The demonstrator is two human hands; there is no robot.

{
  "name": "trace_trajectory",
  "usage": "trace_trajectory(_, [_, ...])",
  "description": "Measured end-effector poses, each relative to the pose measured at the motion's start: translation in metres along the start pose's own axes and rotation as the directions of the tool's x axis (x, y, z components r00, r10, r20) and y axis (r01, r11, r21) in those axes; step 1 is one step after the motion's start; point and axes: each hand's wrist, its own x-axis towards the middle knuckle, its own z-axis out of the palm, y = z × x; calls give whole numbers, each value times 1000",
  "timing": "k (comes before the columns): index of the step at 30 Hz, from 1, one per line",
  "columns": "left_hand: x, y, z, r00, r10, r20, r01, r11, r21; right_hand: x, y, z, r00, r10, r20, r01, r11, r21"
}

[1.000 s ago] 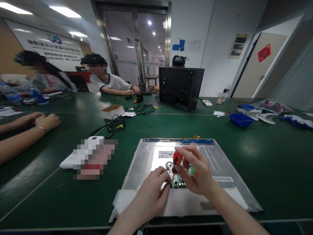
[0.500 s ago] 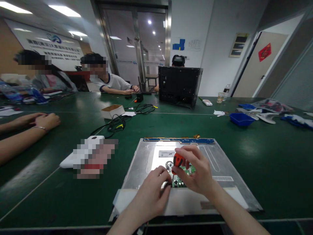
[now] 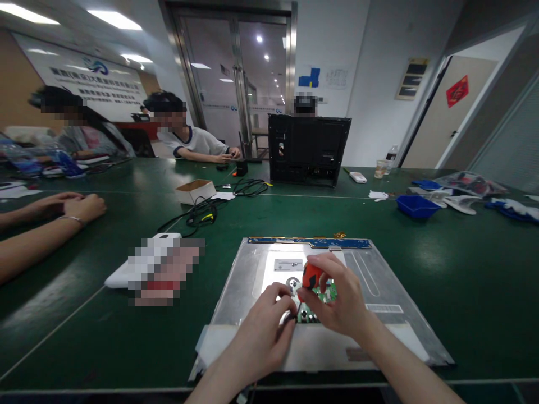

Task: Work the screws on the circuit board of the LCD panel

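A silver metal-backed display panel [image 3: 240, 280] lies flat on the green table before me. My right hand [image 3: 343, 303] pinches the orange-and-black handle of a short screwdriver [image 3: 310, 276]. Its thin shaft slants down to a small green circuit board [image 3: 310, 316] near the panel's middle. Close by the shaft's tip, my left hand [image 3: 267, 325] is closed, its fingertips at the board's left edge. Something dark shows at those fingers, too hidden to name. Along the panel's far edge runs a narrow blue circuit strip [image 3: 278, 241].
Black cables [image 3: 202, 212] and an open cardboard box [image 3: 194, 192] lie to the left, beyond a white device [image 3: 138, 266]. A co-worker's hands [image 3: 84, 209] rest at far left. A black monitor casing [image 3: 309, 148] stands opposite; a blue tray [image 3: 416, 206] sits right.
The screwdriver handle has turned slightly in my right hand and shifted a little right. My left hand stays almost in place. Across the table, the monitor casing has rotated to face more squarely.
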Motion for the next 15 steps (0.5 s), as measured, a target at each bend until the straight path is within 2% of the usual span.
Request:
trace_trajectory(3, [0,0,0,1000,5,-12,-4,1000,7,1,1,1,1000,-15,-11,15,1000,-10])
trace_trajectory(9, [0,2,-1,1000,-3,-9,3,1000,13,0,-2,-2,999,25,46,-22,998,-64])
trace_trajectory(15, [0,2,-1,1000,-3,-7,3,1000,11,1,-2,0,1000,10,18,-10,1000,-17])
